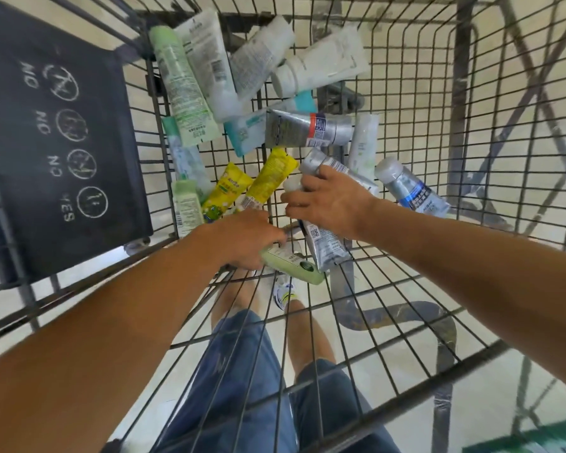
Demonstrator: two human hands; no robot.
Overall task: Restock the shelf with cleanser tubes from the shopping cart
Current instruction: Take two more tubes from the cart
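Both of my hands reach down into a wire shopping cart that holds several cleanser tubes. My left hand grips a pale green tube near the cart's near wall. My right hand is curled round silver-grey tubes, whose white caps stick out past the fingers. Two yellow tubes lie just left of my hands. A silver tube with a blue label lies to the right of my right hand. White, green and teal tubes are piled at the far end.
The cart's dark plastic child-seat flap with chalk-like NO and YES marks stands at the left. Wire walls close in on all sides. Below the mesh show my legs in blue shorts and a pale tiled floor.
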